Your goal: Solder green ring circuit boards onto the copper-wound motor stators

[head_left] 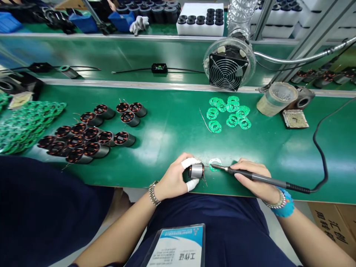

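Note:
My left hand [175, 178] is closed round a small motor stator [196, 171] with copper windings, pinched between two white-taped fingers at the near edge of the green bench. My right hand [254, 180] grips a black soldering iron [250, 176] like a pen. Its tip touches a green ring-shaped circuit board [214, 164] lying flat just right of the stator.
Several green ring boards [229, 113] lie mid-bench, and several dark stators [91, 133] lie to the left beside a heap of green rings [25, 124]. A fume fan [228, 68], a tape roll [276, 98], a tip sponge [295, 118] and the iron's cable [319, 148] sit at right.

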Demonstrator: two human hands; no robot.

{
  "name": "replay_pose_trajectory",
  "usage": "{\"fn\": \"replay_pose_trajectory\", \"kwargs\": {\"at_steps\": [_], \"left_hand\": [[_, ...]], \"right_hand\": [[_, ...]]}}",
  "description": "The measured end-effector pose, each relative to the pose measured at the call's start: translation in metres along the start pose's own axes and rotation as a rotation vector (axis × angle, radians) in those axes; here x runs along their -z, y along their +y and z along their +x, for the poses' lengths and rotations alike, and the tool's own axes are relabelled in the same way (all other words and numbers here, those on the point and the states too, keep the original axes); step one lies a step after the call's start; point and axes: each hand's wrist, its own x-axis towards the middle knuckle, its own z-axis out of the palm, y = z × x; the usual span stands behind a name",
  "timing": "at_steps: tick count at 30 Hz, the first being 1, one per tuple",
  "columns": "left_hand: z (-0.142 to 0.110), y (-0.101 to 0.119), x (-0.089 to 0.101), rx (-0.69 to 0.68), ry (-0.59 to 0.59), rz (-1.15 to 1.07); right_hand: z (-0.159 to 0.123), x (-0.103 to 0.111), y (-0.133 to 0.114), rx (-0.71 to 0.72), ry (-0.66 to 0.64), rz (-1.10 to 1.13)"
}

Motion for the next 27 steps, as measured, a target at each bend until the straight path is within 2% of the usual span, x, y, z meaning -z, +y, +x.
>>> {"fn": "replay_pose_trajectory", "kwargs": {"at_steps": [8, 27], "left_hand": [[-0.0007, 0.0000, -0.0002, 0.005, 0.005, 0.001], [-0.0006, -0.0004, -0.0009, 0.011, 0.023, 0.025]], "right_hand": [[0.0008, -0.0008, 0.0034, 0.000, -0.046, 0.024], [0.0037, -0.0009, 0.0008, -0.006, -0.038, 0.017]]}}
